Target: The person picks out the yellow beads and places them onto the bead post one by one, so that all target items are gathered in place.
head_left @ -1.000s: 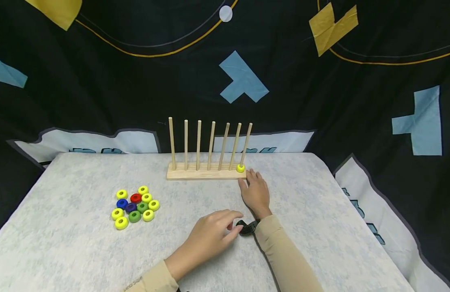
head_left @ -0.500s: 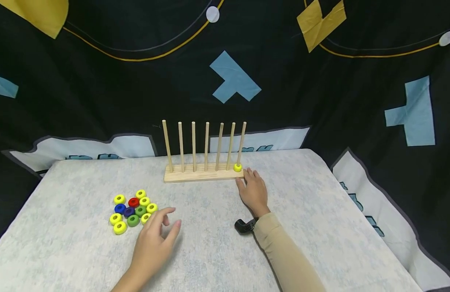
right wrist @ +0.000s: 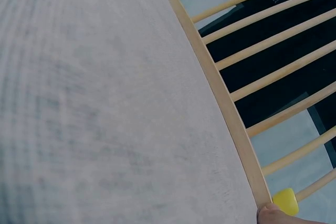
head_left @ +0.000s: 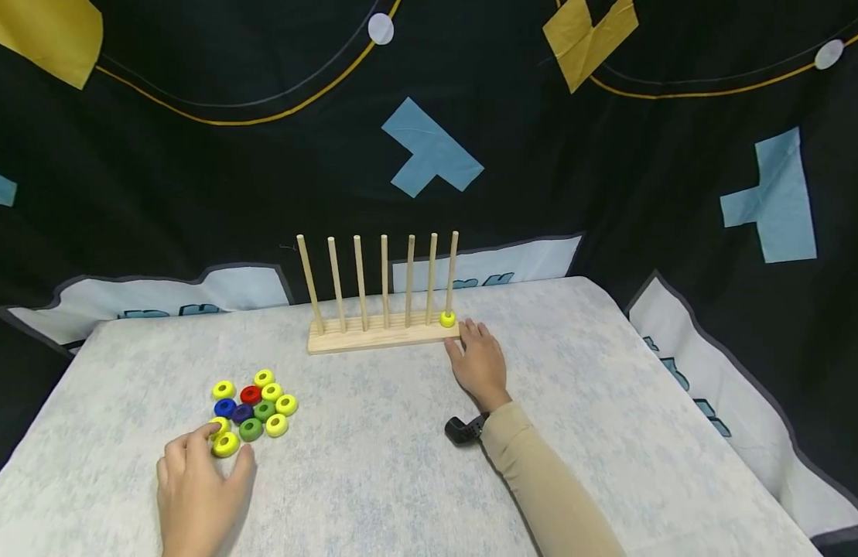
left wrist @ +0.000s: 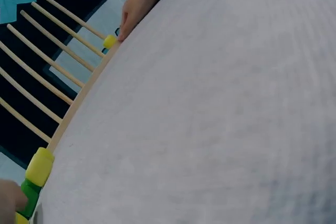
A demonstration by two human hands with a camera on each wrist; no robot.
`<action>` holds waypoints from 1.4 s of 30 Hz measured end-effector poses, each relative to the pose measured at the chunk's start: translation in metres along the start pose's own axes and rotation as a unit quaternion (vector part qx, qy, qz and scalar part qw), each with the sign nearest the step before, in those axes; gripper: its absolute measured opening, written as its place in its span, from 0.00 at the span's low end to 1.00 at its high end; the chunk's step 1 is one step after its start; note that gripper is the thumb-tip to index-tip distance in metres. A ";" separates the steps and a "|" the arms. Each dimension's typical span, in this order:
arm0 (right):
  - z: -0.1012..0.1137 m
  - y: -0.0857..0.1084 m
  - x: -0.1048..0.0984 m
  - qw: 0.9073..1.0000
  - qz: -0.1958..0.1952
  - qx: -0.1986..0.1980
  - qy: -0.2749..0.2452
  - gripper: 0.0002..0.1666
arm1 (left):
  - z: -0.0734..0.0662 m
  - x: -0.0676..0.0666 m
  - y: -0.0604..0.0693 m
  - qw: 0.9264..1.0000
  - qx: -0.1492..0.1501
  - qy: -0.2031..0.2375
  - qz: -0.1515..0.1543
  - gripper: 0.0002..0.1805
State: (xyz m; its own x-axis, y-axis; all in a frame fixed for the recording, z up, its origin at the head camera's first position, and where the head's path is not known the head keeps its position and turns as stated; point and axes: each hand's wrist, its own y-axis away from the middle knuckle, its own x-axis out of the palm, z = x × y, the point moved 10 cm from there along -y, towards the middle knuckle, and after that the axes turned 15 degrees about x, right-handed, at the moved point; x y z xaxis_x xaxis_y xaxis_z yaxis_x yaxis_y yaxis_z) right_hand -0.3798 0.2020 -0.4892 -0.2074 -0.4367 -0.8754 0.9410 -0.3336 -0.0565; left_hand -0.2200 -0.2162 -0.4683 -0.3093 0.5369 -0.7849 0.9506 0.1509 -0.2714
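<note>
My left hand reaches over the near side of a loose group of rings. Its index fingertip lies over a yellow ring, and the nearest yellow ring sits between thumb and fingers, with no firm grasp visible. At the right end of a wooden peg stand, my right hand grips the base, thumb at the front edge. One yellow ring is down on the rightmost peg; the other pegs are bare. In the left wrist view, fingers partly hide green and yellow rings.
Among the loose rings are a red ring, a blue ring, a dark purple ring, green rings and more yellow ones. A pale cloth covers the table. Behind it hangs a black patterned curtain.
My left hand has moved from beside the right wrist leftward to the near side of the loose rings. The right hand stays at the stand's end. The head view has shifted slightly.
</note>
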 end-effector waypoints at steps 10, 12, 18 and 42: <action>0.004 -0.002 0.000 1.000 0.004 -0.007 0.013 0.35 | 0.008 0.002 0.000 0.999 -0.005 -0.030 -0.011 0.30; 0.004 -0.002 0.000 1.000 0.005 -0.005 0.016 0.35 | 0.008 0.001 -0.001 0.999 -0.004 -0.030 -0.014 0.28; 0.003 -0.001 0.000 1.000 0.006 -0.002 0.015 0.36 | 0.011 0.001 -0.002 0.999 -0.014 -0.029 -0.010 0.28; 0.000 -0.002 0.002 1.000 0.006 -0.003 0.014 0.33 | -0.036 -0.012 -0.009 0.998 0.042 0.030 0.042 0.24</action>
State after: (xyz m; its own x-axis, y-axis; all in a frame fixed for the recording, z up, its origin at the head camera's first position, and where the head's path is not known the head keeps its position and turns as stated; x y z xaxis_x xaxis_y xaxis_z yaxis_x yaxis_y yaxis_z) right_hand -0.3818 0.2020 -0.4907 -0.1894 -0.4175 -0.8887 0.9447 -0.3243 -0.0490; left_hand -0.2240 -0.1939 -0.4357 -0.2242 0.5945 -0.7722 0.9667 0.0352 -0.2535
